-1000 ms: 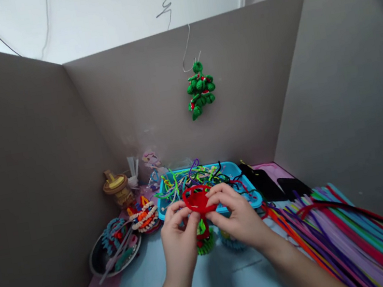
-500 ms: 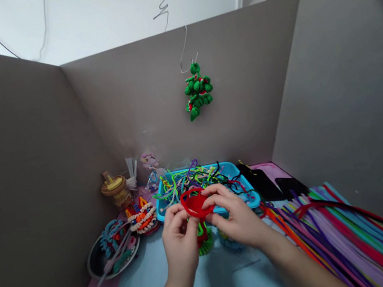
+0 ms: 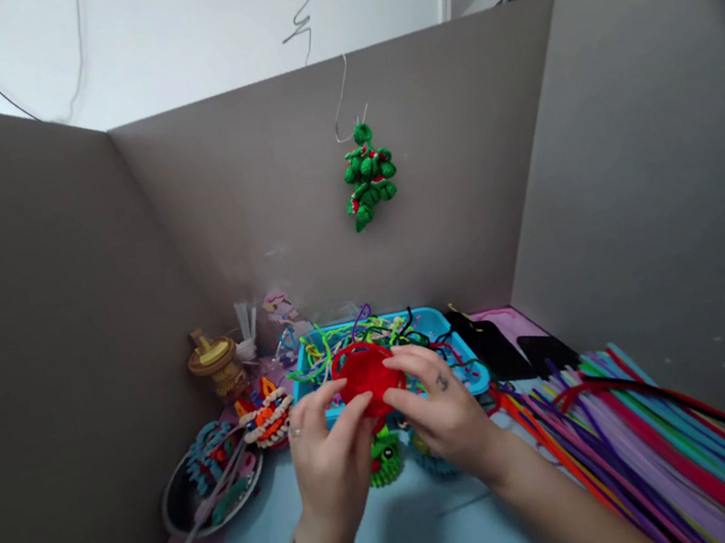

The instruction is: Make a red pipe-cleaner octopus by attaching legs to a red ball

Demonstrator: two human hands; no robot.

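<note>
Between my two hands is a red, round, hollow piece (image 3: 369, 372) that looks bent from fuzzy pipe cleaner, its open rim tilted toward me. My left hand (image 3: 327, 435) pinches its left lower side between thumb and fingers. On the other side, my right hand (image 3: 441, 402) grips its right edge the same way. Just below the hands a green fuzzy figure (image 3: 385, 464) with an eye stands on the blue table surface (image 3: 408, 542). A bluish fuzzy piece (image 3: 432, 459) sits beside it, partly covered by my right hand.
Behind the hands lies a blue tray (image 3: 437, 324) of pipe cleaner scraps. At right spreads a bundle of coloured pipe cleaners (image 3: 668, 433). A metal bowl (image 3: 179, 506) with tools stands left, near an orange and cream figure (image 3: 268, 417). A green ornament (image 3: 369, 176) hangs from a wire.
The red piece has been turned so its round opening faces me more fully. Both hands have shifted their grip around its rim, and the view has moved slightly.
</note>
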